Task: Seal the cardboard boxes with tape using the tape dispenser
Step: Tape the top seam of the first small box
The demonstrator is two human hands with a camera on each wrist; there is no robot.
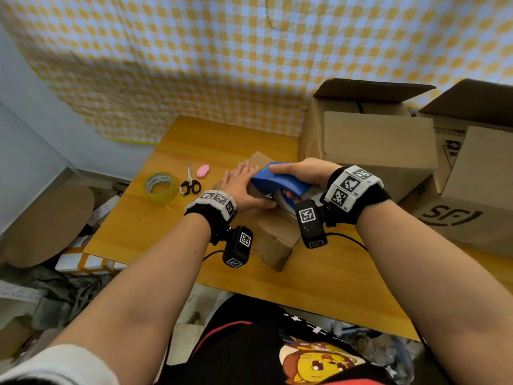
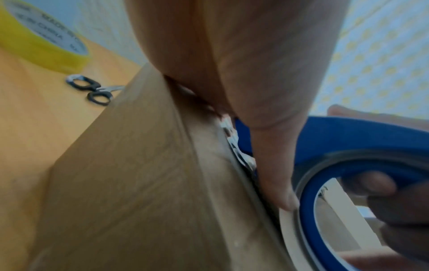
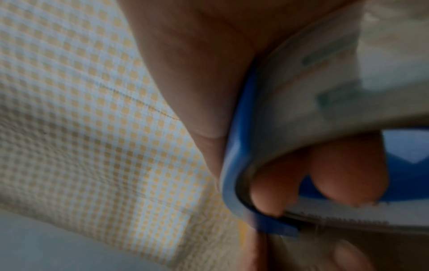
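A small brown cardboard box lies on the wooden table under both hands. My left hand rests flat on its top with fingers straight, and in the left wrist view the thumb presses along the box beside the dispenser's serrated blade. My right hand grips the blue tape dispenser from above, nose against the box top. The right wrist view shows fingers curled through the roll inside the dispenser.
A yellow tape roll, black-handled scissors and a small pink object lie left of the box. Large open cardboard boxes and an "SF" box crowd the right. A checked cloth hangs behind.
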